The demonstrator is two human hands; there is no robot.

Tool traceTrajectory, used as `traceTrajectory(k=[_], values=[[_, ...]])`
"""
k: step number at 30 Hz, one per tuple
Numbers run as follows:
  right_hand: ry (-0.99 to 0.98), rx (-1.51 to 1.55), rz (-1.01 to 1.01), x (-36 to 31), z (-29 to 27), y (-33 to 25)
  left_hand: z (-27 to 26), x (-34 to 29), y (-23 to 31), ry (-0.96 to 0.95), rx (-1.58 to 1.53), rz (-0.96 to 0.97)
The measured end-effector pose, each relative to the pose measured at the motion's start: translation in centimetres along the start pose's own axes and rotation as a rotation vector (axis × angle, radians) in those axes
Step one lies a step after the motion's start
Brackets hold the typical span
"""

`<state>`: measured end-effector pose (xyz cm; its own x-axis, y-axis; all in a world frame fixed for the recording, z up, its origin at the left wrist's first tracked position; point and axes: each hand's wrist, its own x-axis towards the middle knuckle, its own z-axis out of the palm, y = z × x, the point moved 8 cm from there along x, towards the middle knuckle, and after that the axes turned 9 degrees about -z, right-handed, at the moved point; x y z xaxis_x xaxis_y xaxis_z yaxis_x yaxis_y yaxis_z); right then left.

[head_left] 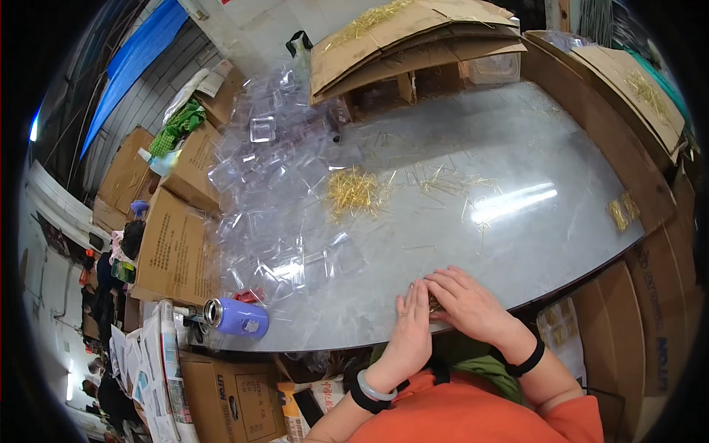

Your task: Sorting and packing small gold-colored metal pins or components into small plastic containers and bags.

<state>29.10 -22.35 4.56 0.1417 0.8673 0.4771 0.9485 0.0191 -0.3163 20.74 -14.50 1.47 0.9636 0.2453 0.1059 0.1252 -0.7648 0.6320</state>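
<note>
At the near edge of the table, my left hand (411,328) and my right hand (467,301) come together with fingers closed. Between them a small brown-gold thing (434,303) shows in part; the fingers cover most of it, so its kind stays unclear. Farther off, a loose heap of thin gold wire-like pieces (353,193) lies on the grey tabletop (413,266). More such pieces (443,179) are strewn to the right of the heap. On the left half of the table, many clear plastic boxes (262,129) are spread in a pile.
A lilac bottle (245,317) lies at the front left, beside a small red thing (249,294). Cardboard sheets (413,48) form a cover at the back. Two gold bundles (624,212) sit at the right edge. A cardboard box (173,247) borders the left side.
</note>
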Motion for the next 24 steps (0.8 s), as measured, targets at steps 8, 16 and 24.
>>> traceTrajectory(k=[8, 16, 24], values=[[0.006, 0.000, 0.006, -0.1, 0.0, 0.1, -4.3, -0.5, -0.5, 0.130, -0.029, -0.077], [-0.054, 0.032, -0.029, 0.2, -0.4, -0.5, -5.9, -0.5, -2.0, 0.324, 0.077, -0.038], [-0.022, 0.018, -0.009, 0.2, -0.3, -0.3, -4.3, 1.3, -0.9, 0.253, -0.098, -0.002]])
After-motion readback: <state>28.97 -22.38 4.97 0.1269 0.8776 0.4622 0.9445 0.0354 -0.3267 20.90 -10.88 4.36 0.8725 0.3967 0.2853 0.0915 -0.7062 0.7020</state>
